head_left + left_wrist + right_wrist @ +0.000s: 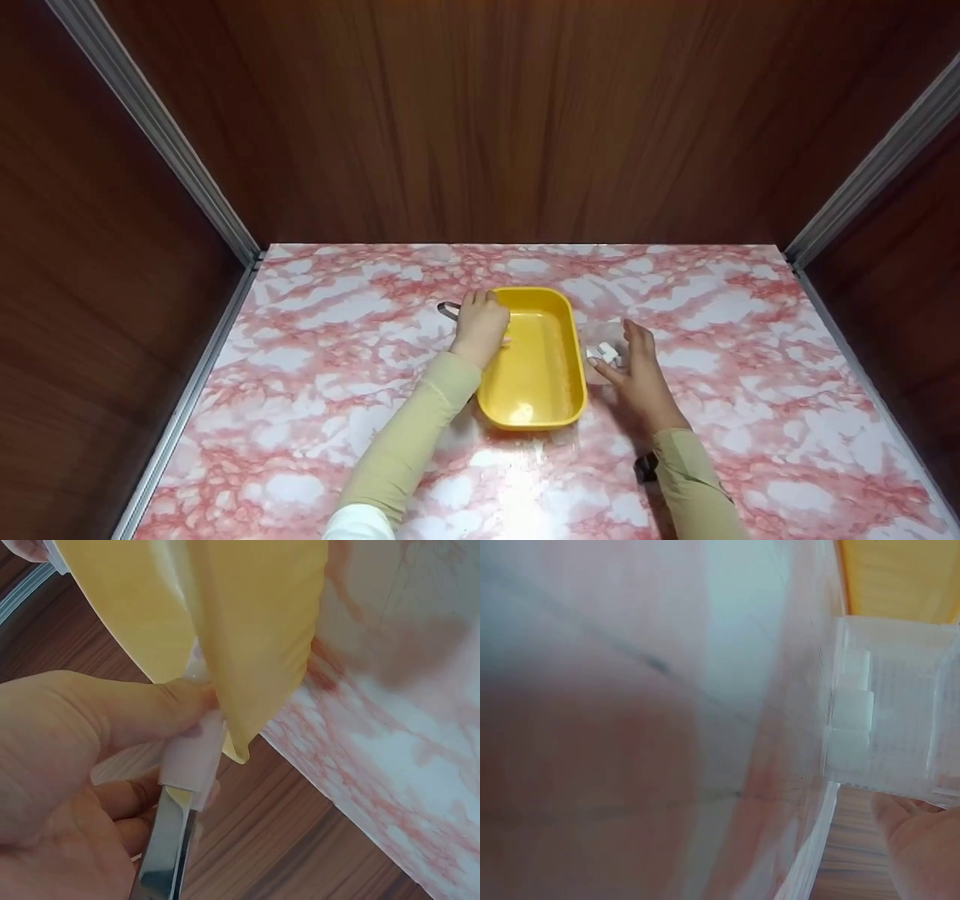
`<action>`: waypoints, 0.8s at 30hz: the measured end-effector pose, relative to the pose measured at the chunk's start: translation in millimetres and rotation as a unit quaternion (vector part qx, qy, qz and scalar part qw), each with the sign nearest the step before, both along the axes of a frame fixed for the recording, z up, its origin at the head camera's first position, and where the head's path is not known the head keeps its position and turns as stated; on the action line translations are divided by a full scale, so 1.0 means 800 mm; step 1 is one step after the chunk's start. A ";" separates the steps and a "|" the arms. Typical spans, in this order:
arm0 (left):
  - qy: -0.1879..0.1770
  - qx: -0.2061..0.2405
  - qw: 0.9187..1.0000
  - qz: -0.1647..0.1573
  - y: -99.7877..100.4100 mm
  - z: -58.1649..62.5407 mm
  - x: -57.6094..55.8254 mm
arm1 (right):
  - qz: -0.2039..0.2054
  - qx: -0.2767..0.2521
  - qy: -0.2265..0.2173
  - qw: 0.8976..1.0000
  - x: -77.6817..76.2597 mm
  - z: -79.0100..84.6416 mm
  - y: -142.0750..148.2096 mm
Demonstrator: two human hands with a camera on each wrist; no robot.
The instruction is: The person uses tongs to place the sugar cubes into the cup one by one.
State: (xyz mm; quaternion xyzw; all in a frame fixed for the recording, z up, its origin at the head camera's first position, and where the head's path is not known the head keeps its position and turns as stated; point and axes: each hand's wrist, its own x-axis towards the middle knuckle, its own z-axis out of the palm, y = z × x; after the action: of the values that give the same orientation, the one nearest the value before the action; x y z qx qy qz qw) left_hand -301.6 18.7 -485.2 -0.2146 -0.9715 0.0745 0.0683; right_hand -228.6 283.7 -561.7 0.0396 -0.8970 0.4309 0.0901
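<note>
A yellow rectangular tray (pixel 534 367) stands on the table between the two hands. At its left rim my left hand (pixel 482 326) grips a pair of metal tongs (pixel 448 310) with a pale sleeve; their looped end sticks out to the left. In the left wrist view the thumb presses the sleeve (pixel 193 757) right beside the tray wall (pixel 251 637). To the right of the tray is a clear plastic container (pixel 900 690) with several small white blocks (pixel 606 352) inside. My right hand (pixel 641 375) holds this container, thumb on the near side and fingers on the far side.
The tabletop (pixel 360 337) has a red and white marbled pattern. Brown wood-look panels (pixel 480 120) with metal corner rails (pixel 161 135) enclose it at the back and both sides. A small black object (pixel 646 468) shows at the right wrist.
</note>
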 end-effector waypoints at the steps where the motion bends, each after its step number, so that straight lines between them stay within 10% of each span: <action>1: 0.001 -0.006 1.000 0.005 0.002 0.000 0.000 | 0.000 0.001 -0.002 1.000 0.000 0.000 0.000; 11: -0.002 -0.035 0.999 0.034 0.011 -0.003 0.003 | -0.006 -0.010 -0.025 1.000 -0.001 0.002 -0.003; 24: 0.003 -0.005 1.000 -0.004 0.005 -0.005 0.005 | 0.000 0.000 0.019 1.000 -0.001 -0.001 -0.001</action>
State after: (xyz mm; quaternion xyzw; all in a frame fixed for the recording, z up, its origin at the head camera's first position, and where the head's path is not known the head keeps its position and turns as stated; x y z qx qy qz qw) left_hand -297.2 23.0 -489.6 -0.2186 -0.9700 0.0796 0.0704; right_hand -229.8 283.0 -562.2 0.0478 -0.8952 0.4300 0.1068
